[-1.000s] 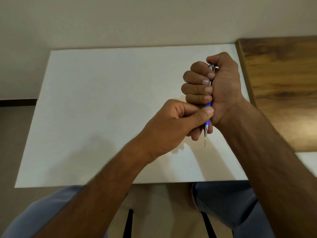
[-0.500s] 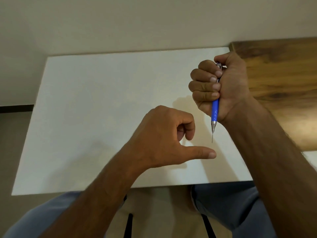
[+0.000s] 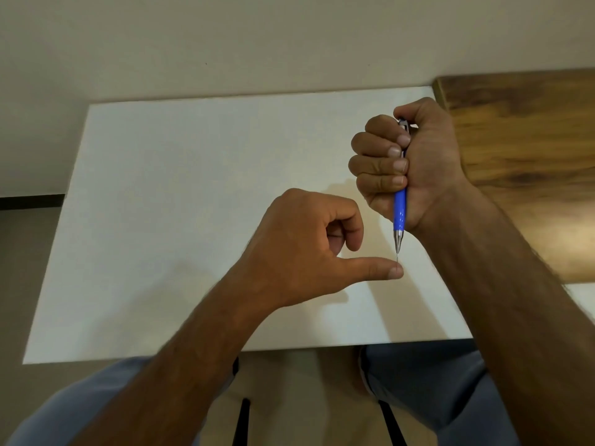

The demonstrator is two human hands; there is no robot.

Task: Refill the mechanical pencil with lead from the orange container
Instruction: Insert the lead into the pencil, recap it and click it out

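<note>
— A person at a white desk (image 3: 180, 194), seen from above: what is the right hand (image 3: 415, 169) doing with that blue mechanical pencil (image 3: 400, 210)?

— It grips it in a full fist, the fingers (image 3: 378, 165) wrapped tight round the upper barrel, the thumb over the top end. The pencil stands near upright, tip down, over the right part of the desk, close to the wooden surface (image 3: 528, 162) on that side. I judge the fist is there so the thumb can work the push button while the barrel stays steady.

— And the left hand (image 3: 302, 249)?

— It holds nothing. Its other fingers curl loosely in; the thumb (image 3: 376, 268) sticks out to the right, its tip just under the thin lead (image 3: 398, 257) showing below the metal nose. Lead and thumb appear to touch, though it is too fine to be sure.

— Why a thumb there?

— Most likely as a stop: to push the exposed lead back in, or to test how far it feeds.

— Where is the orange container?

— Not in view. The desk shows bare around the hands.

— So how far along?

— By my reading, lead is already in the pencil and this is the check at the end.
</note>
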